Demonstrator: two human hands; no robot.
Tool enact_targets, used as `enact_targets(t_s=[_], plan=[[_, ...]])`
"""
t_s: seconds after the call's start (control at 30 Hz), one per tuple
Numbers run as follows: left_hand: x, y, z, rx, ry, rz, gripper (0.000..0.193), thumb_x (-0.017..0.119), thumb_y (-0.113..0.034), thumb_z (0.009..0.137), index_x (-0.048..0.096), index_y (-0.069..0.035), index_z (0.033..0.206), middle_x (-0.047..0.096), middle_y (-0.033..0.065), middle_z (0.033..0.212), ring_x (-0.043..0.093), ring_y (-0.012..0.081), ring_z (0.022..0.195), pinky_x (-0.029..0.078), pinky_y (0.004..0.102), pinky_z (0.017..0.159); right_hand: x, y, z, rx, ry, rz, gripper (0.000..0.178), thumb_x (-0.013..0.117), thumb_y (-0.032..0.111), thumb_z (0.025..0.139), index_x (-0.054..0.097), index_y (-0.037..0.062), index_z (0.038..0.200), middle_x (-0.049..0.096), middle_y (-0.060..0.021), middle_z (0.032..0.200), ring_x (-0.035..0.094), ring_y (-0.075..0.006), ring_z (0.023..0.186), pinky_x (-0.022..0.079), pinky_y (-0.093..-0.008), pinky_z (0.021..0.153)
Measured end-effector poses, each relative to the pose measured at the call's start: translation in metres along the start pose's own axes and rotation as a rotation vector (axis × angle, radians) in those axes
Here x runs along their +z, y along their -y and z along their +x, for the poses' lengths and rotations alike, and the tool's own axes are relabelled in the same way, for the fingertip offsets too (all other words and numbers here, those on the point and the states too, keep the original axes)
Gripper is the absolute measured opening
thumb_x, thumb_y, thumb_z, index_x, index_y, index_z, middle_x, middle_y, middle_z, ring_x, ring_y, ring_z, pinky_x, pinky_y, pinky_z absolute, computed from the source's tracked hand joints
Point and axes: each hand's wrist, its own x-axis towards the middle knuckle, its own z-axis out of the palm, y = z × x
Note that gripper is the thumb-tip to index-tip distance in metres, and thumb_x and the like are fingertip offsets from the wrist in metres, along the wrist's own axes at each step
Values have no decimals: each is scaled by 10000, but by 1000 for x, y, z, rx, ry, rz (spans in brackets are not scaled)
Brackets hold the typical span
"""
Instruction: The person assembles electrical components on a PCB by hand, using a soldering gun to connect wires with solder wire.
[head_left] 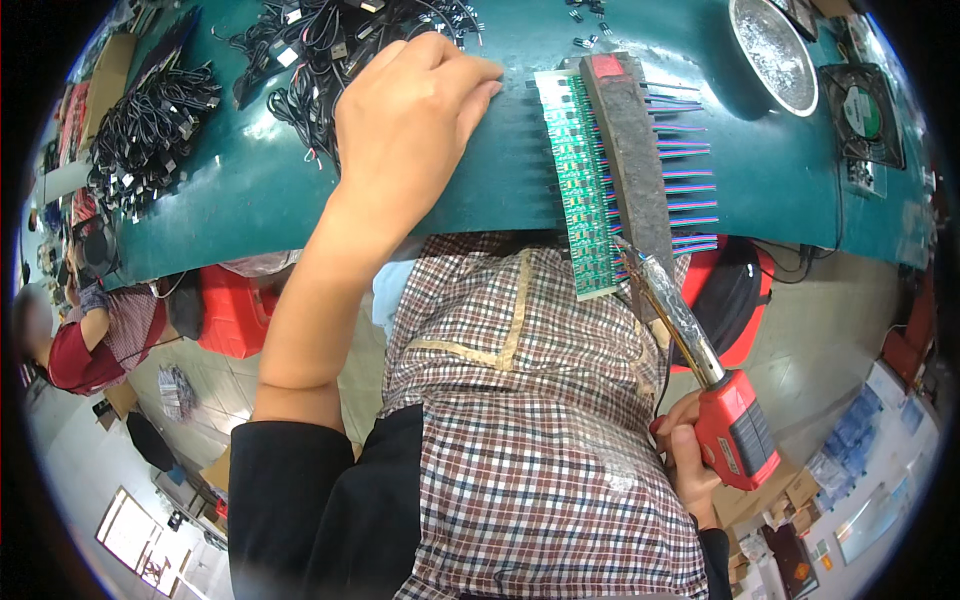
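Observation:
My left hand (405, 125) is closed above the green table, thumb and forefinger pinched together left of the board's far end. Whatever lies between those fingertips is too small or hidden to make out. My right hand (688, 455) grips the red handle of a soldering gun (735, 430). Its metal tip points up and left to the near end of a green circuit board strip (580, 195); whether it touches is unclear. Along the strip's right side lies a long dark bar (637, 160) with a red patch at its far end. Several thin coloured wires (690, 190) stick out right from under the bar.
Bundles of black cables (320, 60) lie beyond my left hand, with another pile (150, 130) farther left. A round metal bowl (775, 60) and a square fan (862, 115) stand at the far right. A person (95, 335) sits at the left, near a red stool (235, 310).

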Motion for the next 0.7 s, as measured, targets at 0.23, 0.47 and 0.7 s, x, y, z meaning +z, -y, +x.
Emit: enact_targets(t_s=[0.23,0.47,0.7], plan=[[-17,-23,-4,-291,86,-317,69,789,-59,807,742,-72,856,687,39,791,696,189,683,562,290,602,-4,-11,-1,-40,4,-53,305,657,305,931,577,27,835,591,-79,796,502,-120,616,409,-266,561],[-47,-64,-41,-359,168,-758,112,770,38,810,747,-1,913,734,89,872,727,152,743,602,260,643,-6,-7,-2,-14,28,-48,305,651,306,937,576,33,824,590,-71,795,504,-116,622,404,-262,566],[-40,-93,-65,-415,225,-864,129,766,42,794,702,-4,896,727,85,868,731,172,735,608,269,650,-8,-6,-5,22,60,-42,317,649,317,942,576,35,815,593,-68,805,498,-113,627,398,-265,567]])
